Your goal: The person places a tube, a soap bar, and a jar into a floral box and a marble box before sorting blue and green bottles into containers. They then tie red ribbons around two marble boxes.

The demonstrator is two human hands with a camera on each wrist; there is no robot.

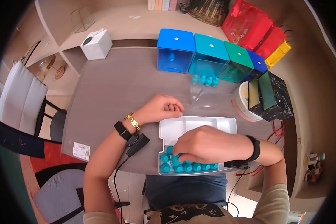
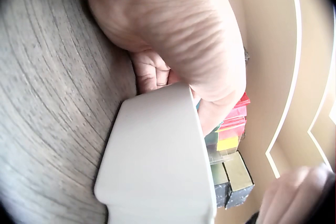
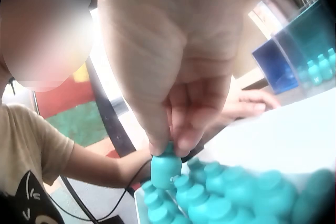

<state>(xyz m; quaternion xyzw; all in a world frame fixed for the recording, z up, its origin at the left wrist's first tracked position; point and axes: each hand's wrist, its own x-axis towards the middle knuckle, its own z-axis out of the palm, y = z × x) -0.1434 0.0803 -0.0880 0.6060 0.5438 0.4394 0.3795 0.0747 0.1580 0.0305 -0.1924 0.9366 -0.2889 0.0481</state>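
Right hand [image 1: 212, 143] was over the near part of the white tray [image 1: 171, 132], thumb and fingertips pinching one teal bottle [image 3: 166, 172] by its top. That bottle was upright, at the tray's near-left part, just beside the others — could not tell if its base touched the tray. More teal bottles [image 1: 165, 168] stood close together in the tray's near compartment, some hidden under the right hand.

Left hand [image 1: 162, 108] was at the tray's far-left corner, fingers loosely curled, pinching nothing; its fingertips were partly hidden behind the tray in the left wrist view, so contact with the tray wall could not be told. A gold bracelet [image 1: 132, 121] was on that wrist.

Beyond the tray, left to right: blue box [image 1: 175, 50], teal box [image 1: 211, 46], green box [image 1: 238, 55], dark blue box [image 1: 258, 64]. Four small bottles [image 1: 209, 81] lined up at the teal box's front, between it and the tray. Right of the tray and farther back — round tub [image 1: 239, 106] and black box [image 1: 280, 99], touching or nearly so. Red bags [image 1: 244, 24] well past the tray, far right. White tissue box [image 1: 97, 46] well apart, far left of the tray.
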